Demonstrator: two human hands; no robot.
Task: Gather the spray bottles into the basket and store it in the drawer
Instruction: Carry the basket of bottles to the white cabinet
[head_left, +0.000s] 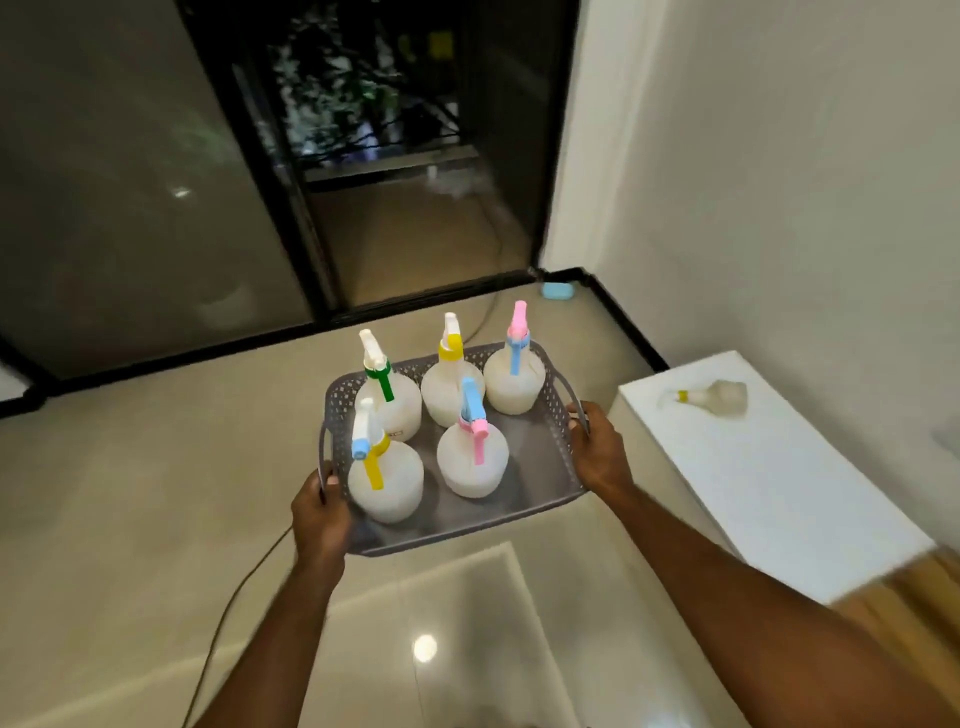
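A grey perforated basket (540, 457) is held in the air above the floor, with several white spray bottles standing upright in it. Their triggers are green (387, 395), yellow (449, 374), pink and blue (514, 374), blue and yellow (384, 478) and blue and pink (472, 457). My left hand (319, 512) grips the basket's left handle. My right hand (597, 447) grips its right handle. One more spray bottle (711, 397) lies on its side on the white surface (779, 493) to the right.
The floor is glossy beige tile (156, 493) with a dark cable (234, 597) running across it. A dark-framed glass sliding door (291, 208) stands ahead. A white wall (805, 182) is on the right, with a small blue object (558, 291) at its base.
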